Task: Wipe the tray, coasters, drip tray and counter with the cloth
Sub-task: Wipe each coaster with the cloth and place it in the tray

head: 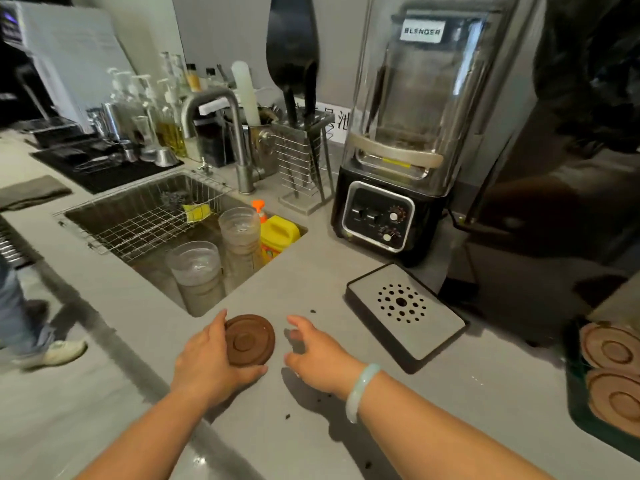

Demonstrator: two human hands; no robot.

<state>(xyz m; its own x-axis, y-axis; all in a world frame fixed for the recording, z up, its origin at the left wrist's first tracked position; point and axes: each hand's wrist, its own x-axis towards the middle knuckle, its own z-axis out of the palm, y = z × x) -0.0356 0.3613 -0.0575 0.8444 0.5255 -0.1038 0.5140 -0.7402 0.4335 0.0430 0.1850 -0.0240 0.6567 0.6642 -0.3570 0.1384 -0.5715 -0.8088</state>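
Grey matt stone-look surface (346, 427), smooth. Round brown wooden coaster (250, 340) was satin, ridged. Black plastic drip tray (405, 315) had a brushed perforated metal plate. Steel sink (149, 216) and wire rack (145, 220) looked shiny. Pale jade-like bangle (360, 389) was glossy.

Grey counter (398, 410): brown coaster (250, 340), drip tray (405, 315), blender (391, 188), dark crumbs (287, 416)

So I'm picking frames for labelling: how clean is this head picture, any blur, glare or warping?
Head view: wide-angle bending bows the tall clear-hooded blender and grey counter edges; the pump bottles at far left are soft; the right hand is slightly smeared; the round brown coaster under the left hand is sharp; hard shadows beneath both arms.
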